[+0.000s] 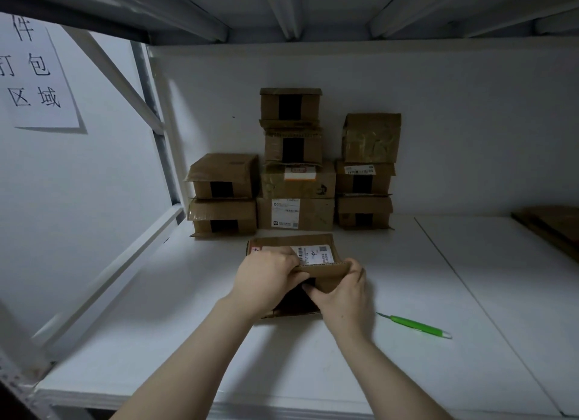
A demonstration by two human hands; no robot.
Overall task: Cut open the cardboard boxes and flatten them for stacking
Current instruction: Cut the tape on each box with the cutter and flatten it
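A small cardboard box with a white shipping label lies on the white shelf in front of me. My left hand grips the box's near top flap at its left end, fingers curled over the edge. My right hand pinches the same flap at its right end, with the thumb on the dark opening under it. The flap stands lifted. A green-handled cutter lies on the shelf to the right of the box, untouched.
Several taped cardboard boxes are stacked against the back wall. Flattened cardboard lies at the far right edge. A paper sign hangs on the left wall beside the shelf's metal upright.
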